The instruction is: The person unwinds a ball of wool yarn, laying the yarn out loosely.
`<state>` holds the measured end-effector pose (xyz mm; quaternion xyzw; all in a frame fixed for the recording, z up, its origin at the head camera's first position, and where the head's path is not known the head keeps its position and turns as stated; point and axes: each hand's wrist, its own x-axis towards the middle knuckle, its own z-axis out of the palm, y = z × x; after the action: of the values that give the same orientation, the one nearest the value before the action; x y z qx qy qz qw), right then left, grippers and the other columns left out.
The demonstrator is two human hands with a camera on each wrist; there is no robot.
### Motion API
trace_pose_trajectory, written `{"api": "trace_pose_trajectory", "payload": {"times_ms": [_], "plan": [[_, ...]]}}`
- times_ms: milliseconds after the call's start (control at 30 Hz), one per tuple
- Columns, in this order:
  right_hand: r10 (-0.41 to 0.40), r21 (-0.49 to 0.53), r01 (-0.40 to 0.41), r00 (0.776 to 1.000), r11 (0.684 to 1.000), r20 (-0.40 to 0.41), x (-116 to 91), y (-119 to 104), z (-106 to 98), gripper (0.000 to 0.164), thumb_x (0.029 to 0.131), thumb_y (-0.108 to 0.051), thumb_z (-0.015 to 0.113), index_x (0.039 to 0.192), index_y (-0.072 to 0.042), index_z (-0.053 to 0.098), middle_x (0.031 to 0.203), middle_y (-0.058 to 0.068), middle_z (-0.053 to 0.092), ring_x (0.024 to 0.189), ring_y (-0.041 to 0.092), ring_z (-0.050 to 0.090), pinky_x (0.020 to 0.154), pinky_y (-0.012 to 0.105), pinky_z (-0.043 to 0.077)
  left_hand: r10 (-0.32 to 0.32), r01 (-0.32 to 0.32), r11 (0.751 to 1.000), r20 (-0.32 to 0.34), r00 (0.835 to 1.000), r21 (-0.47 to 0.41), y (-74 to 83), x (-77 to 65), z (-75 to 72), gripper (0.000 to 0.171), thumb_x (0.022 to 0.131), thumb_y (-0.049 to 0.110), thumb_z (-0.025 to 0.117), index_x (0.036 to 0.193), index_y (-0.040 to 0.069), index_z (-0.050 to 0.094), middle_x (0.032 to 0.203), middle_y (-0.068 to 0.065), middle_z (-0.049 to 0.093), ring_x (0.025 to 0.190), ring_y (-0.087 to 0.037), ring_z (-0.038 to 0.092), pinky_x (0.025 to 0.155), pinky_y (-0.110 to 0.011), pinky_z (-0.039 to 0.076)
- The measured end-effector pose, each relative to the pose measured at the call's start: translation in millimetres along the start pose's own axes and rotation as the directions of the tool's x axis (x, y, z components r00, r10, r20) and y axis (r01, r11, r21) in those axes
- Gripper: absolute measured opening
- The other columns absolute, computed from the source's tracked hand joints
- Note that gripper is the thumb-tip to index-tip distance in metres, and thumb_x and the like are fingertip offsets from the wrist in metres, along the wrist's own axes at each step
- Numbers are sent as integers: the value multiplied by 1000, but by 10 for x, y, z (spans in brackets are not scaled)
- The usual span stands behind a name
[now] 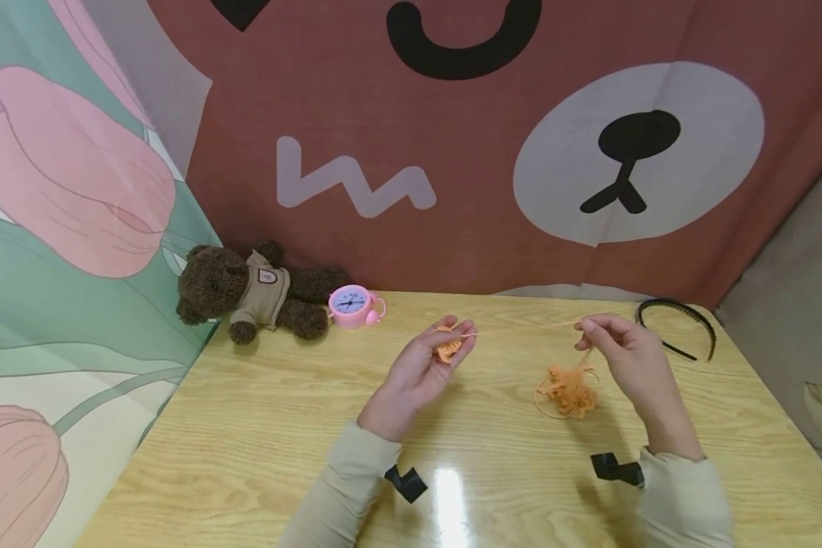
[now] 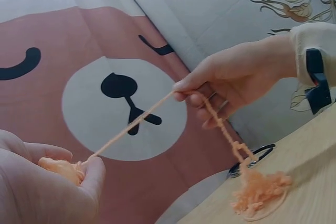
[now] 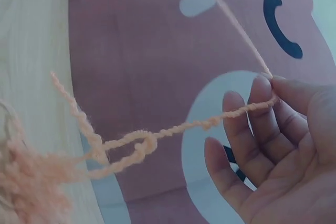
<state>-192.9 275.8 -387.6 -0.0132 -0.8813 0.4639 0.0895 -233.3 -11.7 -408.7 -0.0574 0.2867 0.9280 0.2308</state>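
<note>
My left hand (image 1: 416, 373) holds a small wound bundle of orange yarn (image 1: 448, 347) between thumb and fingers, above the table's middle. From it a taut strand (image 2: 137, 121) stretches across to my right hand (image 1: 626, 364), which pinches the yarn between thumb and index finger. In the right wrist view the other fingers (image 3: 239, 142) of that hand are spread loosely. Below the pinch, a kinked, looped length (image 3: 181, 128) hangs down to a loose, tangled pile of orange yarn (image 1: 570, 390) on the table.
A brown teddy bear (image 1: 263, 293) in a beige shirt lies at the back left, beside a pink alarm clock (image 1: 350, 303). A black headband (image 1: 708, 327) lies at the back right of the wooden table (image 1: 246, 441). A bear-print curtain (image 1: 466, 251) hangs behind.
</note>
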Motion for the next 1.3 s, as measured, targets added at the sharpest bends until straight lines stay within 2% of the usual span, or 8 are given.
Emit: {"api": "trace_pose_trajectory", "payload": {"times_ms": [267,467,600,767,900,1000,1167,1300], "plan": [[93,153,-70,985,986,-147,-6,68,-155,38,103,-47,53,117,-15,68,81,-14,68,90,0,64,81,11,45,-12,12,999,-3,1000,-39,79,-39,-12,19,106,4,44,125,8,42,130,-16,52,121,-26,60,102,-27,56],[130,424,-20,964,906,-232,19,122,-205,28,100,-36,62,108,-10,71,76,-8,67,76,4,66,77,4,53,-9,8,998,-12,1000,-68,102,-56,-13,19,107,6,43,126,8,42,140,-19,48,148,-33,39,111,-32,48],[257,612,14,900,791,-353,46,125,-209,25,98,-29,66,103,-4,70,77,-2,65,66,8,65,71,9,57,-10,8,996,-20,1000,-94,116,-59,-21,20,107,6,43,127,8,41,143,-19,45,150,-34,35,108,-32,50],[382,793,250,770,556,-511,63,132,-255,16,101,-16,61,95,-1,62,79,8,63,53,16,61,55,20,58,-13,10,996,-25,1000,-90,120,-43,-33,20,107,6,44,126,8,42,140,-18,47,150,-34,35,103,-30,55],[409,823,315,749,472,-522,61,142,-286,15,103,-14,57,94,-1,58,79,10,63,50,19,59,51,23,55,-13,11,997,-34,999,-72,125,-38,-27,19,107,7,45,125,9,44,136,-17,51,147,-33,40,104,-30,55],[383,813,203,802,546,-458,69,141,-262,16,103,-17,58,95,-3,60,82,7,63,53,17,61,55,20,56,-12,10,998,-38,999,-63,129,-40,-21,19,107,8,45,126,9,44,134,-16,52,143,-31,45,103,-29,55],[226,622,3,930,783,-289,74,170,-169,17,103,-24,60,99,-9,66,84,-3,65,66,7,65,64,12,58,-16,14,998,-27,1000,-66,127,-44,-16,19,107,9,45,125,11,44,134,-15,52,144,-29,43,100,-27,58],[161,326,-73,954,942,-253,73,201,-90,19,104,-32,56,105,-17,67,82,-16,65,72,0,64,67,8,54,-22,21,998,-21,1000,-64,119,-48,-20,18,107,9,45,125,11,44,134,-15,52,129,-26,58,97,-25,59]]}}
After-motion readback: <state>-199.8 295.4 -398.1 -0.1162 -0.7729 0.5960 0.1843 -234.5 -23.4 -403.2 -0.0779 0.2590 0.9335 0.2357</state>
